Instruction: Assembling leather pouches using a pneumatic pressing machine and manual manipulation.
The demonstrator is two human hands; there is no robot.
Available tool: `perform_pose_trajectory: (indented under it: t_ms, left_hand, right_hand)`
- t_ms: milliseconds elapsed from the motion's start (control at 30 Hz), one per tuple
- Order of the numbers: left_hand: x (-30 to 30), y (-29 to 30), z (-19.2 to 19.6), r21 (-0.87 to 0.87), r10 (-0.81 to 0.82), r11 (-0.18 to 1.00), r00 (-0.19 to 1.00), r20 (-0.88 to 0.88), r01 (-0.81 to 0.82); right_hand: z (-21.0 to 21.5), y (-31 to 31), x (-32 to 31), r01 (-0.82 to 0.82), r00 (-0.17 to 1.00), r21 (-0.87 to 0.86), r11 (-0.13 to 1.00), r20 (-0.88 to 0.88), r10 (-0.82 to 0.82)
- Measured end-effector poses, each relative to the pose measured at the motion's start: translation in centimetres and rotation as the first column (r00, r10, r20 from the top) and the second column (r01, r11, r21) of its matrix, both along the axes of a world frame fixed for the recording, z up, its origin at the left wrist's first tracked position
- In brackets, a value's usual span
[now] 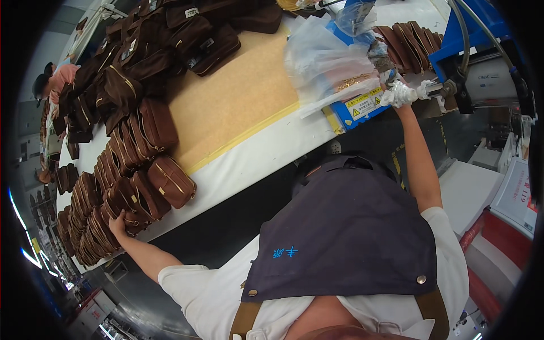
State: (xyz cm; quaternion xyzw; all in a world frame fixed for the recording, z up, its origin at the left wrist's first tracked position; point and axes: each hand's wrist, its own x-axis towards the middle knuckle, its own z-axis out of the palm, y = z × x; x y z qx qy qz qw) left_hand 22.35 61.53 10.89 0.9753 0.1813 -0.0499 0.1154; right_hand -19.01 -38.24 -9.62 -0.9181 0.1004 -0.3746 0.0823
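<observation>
White table, part covered by a tan sheet with a yellow edge, runs diagonally above a dark floor. Brown zippered bags crowd its left side; the left hand touches one, fingers slightly spread — grip unclear. The right hand is by a white-wrapped machine part, fingers mostly hidden, so I cannot tell their state. A co-worker in pink stands far left.

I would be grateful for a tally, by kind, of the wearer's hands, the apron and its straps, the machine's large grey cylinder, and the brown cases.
Hands: 2 (left hand, right hand)
Dark apron: 1
Brown straps: 2
Grey cylinder: 1
Total: 6, without the brown cases, which overlap too much to count
</observation>
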Motion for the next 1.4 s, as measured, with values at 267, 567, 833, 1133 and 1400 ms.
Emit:
perform_pose_trajectory:
  t_ms: [267, 567, 833, 1133, 1400]
  left_hand:
    - [-4.9, -5.2, -0.6, 0.045, 0.038, 0.998, 0.984, 0.173, -0.046]
    - [-15.8, -32.0, 11.1, 0.344, -0.184, 0.935, 0.95, 0.253, 0.089]
    - [-18.4, -47.6, -7.3, 0.503, -0.732, 0.661, 0.625, 0.271, 0.557]
    - [-21.6, -49.9, -8.6, 0.376, -0.496, 0.868, 0.599, 0.629, 0.323]
    - [-27.5, -52.9, -10.6, 0.2, -0.435, 0.882, 0.576, 0.692, 0.426]
  right_hand:
    - [-12.3, -12.6, 5.3, -0.088, 0.945, 0.696, 0.713, -0.167, 0.28]
    - [-6.9, -8.5, 10.2, -0.123, 0.898, 0.644, 0.755, -0.251, 0.361]
    - [-2.7, -8.1, 11.2, -0.151, 0.799, 0.56, 0.815, -0.416, 0.434]
    - [7.0, -4.0, 6.4, -0.016, 0.892, 1.0, 0.023, 0.003, 0.451]
    - [18.5, -4.2, 4.6, 0.011, 1.0, 0.999, -0.04, -0.012, -0.017]
